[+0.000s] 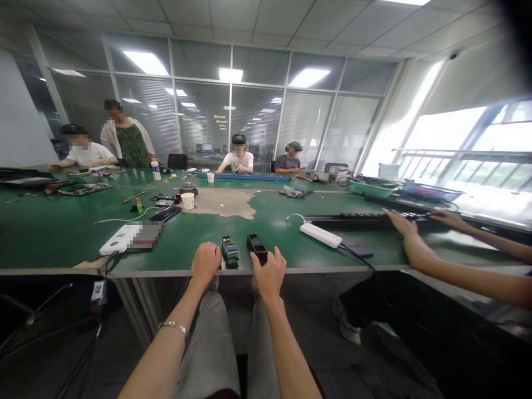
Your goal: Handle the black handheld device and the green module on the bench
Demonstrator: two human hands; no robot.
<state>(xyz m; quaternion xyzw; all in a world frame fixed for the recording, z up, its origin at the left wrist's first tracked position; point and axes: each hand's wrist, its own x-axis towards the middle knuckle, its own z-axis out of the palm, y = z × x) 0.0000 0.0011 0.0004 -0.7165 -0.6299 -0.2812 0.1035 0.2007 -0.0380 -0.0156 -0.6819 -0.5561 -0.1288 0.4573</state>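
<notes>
My left hand (205,261) rests as a loose fist on the near edge of the green table (62,227), just left of a small green circuit module (230,250). It holds nothing that I can see. My right hand (270,271) lies at the same edge with its fingers apart. Its fingertips touch a small black box-shaped part (257,247). Both forearms reach out over my grey-trousered knees.
A white power strip (321,235) and a dark phone (353,245) lie to the right. A co-worker's hands (399,222) work on a long black keyboard (353,219). A white device (119,239), paper cup (188,200) and tools sit left. Several people sit at the far side.
</notes>
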